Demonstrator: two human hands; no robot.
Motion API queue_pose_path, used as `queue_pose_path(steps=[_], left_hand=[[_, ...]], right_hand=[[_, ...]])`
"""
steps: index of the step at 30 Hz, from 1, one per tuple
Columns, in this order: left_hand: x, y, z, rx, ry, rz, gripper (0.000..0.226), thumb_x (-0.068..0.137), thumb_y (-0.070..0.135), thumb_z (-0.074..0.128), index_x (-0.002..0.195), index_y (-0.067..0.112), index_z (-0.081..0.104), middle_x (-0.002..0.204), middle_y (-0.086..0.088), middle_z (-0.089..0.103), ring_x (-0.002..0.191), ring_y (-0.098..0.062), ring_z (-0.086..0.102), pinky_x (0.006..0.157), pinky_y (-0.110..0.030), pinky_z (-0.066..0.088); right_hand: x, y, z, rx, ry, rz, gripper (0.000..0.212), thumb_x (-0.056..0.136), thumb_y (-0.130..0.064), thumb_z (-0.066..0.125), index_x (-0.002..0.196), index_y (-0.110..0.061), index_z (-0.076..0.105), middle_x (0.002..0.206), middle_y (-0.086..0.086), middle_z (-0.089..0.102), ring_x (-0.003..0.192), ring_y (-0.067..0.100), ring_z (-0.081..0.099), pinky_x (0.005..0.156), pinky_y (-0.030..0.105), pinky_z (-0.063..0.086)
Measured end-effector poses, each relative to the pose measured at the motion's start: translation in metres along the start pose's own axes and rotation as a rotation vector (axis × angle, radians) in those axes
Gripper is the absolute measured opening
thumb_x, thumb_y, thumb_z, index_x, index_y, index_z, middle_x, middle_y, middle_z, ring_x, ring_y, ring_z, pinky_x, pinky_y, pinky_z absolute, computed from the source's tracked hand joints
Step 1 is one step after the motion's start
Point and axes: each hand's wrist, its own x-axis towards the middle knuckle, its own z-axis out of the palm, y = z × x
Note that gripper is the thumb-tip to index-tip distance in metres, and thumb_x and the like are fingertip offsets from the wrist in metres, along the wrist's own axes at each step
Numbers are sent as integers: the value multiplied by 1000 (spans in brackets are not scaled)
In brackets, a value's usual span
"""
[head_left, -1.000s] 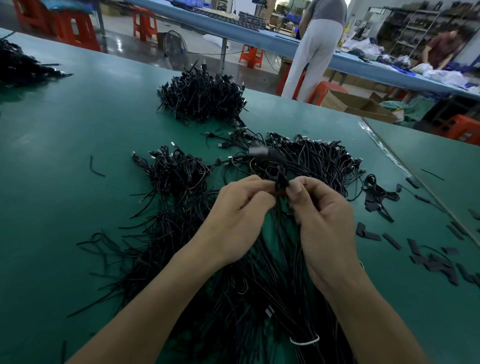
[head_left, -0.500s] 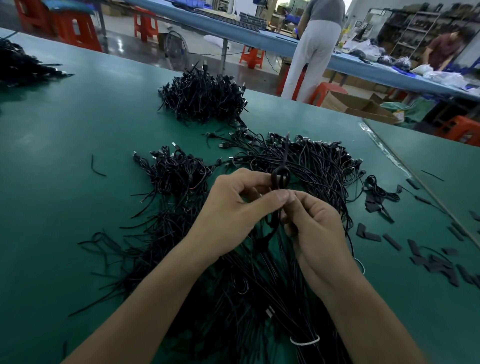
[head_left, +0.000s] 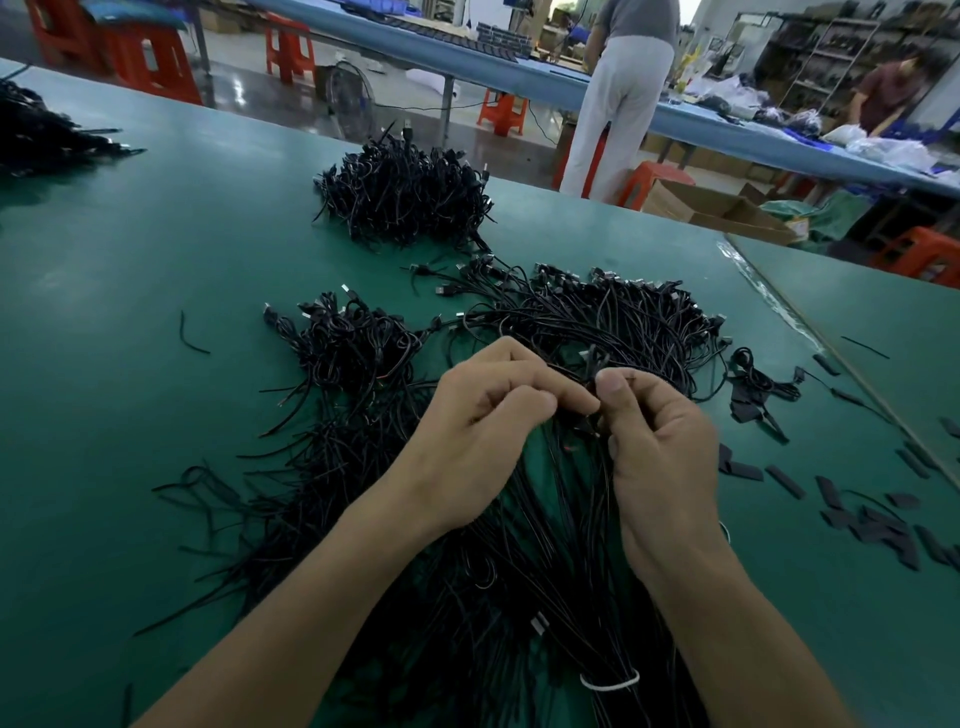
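Now both curled: left hand (head_left: 480, 431) & right hand (head_left: 657, 441) pinch black cable (head_left: 592, 387).

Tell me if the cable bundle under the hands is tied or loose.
Tied at the near end: a white band circles the cable bundle; its far ends fan out.

Cables (head_left: 623, 317) on table (head_left: 130, 260) (strips (head_left: 872, 525) right)
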Motion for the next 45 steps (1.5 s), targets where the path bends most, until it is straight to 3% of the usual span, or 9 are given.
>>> queue_pose_path(steps=[6, 10, 16, 20, 25, 34, 39, 42, 45], left_hand=[[-1, -5, 5, 120, 67, 24, 11, 84, 22, 79, 78, 29, 72, 78, 11, 61, 64, -4, 55, 57, -13, 42], [1, -7, 1, 25, 122, -105, 22, 77, 42, 79, 85, 33, 61, 72, 4, 69, 58, -14, 66, 53, -28, 56], [2, -18, -3, -76, 111, -16, 19, 92, 7, 69, 106, 21, 67, 72, -1, 69, 55, -12, 65, 50, -24, 50], [4, -22, -5, -6, 132, 18, 34, 88, -3, 69, 105, 26, 70, 85, 2, 72, 72, -21, 68, 61, -44, 58], [3, -15, -7, 55, 142, 36, 30, 86, 2, 72, 98, 30, 72, 87, 16, 72, 82, -4, 69, 71, -13, 51], [4, -14, -7, 44, 117, 42, 31, 85, -7, 70, 100, 20, 72, 115, 3, 63, 103, -10, 62, 78, -18, 55], [5, -22, -8, 144, 48, -63, 15, 91, 11, 71, 96, 25, 70, 91, 10, 72, 87, -8, 68, 75, -19, 55], [7, -28, -12, 181, 104, -117, 13, 90, 22, 72, 91, 33, 67, 80, 9, 73, 73, -7, 69, 69, -23, 58], [13, -40, -29, 201, 251, -212, 8, 90, 22, 69, 96, 25, 66, 80, 4, 72, 66, -6, 69, 62, -21, 58]], right_hand=[[-4, -10, 5, -64, 22, -246, 12, 87, -37, 62, 84, -26, 66, 70, -18, 65, 63, -3, 55, 58, 13, 47], [-7, -20, 10, -62, -64, -336, 13, 89, -34, 60, 87, -22, 64, 72, -21, 64, 65, -5, 57, 60, 9, 44], [-20, -15, 19, 50, -234, -187, 19, 87, -27, 61, 86, -10, 68, 72, -8, 68, 66, 1, 61, 60, 15, 51], [-22, -11, 20, 92, -238, -72, 19, 85, -34, 62, 81, -18, 69, 67, -10, 63, 64, 3, 53, 59, 16, 45], [-16, -8, 16, 157, -177, 124, 19, 79, -36, 63, 68, -24, 73, 58, -14, 56, 55, -3, 48, 53, 11, 41], [-12, 0, 8, 372, -322, 412, 19, 69, -36, 72, 76, -19, 76, 78, 6, 52, 67, 12, 46, 64, 29, 35], [-10, -6, 7, 321, -292, 327, 17, 76, -36, 67, 62, -27, 72, 59, -10, 50, 54, 4, 43, 49, 18, 36], [-8, -4, 3, 233, -250, 286, 19, 79, -42, 66, 79, -27, 76, 60, -10, 51, 55, 4, 46, 48, 18, 39], [-5, 10, -8, -140, -271, 263, 10, 91, -34, 66, 89, -28, 73, 65, -13, 60, 58, 2, 54, 53, 16, 43]])
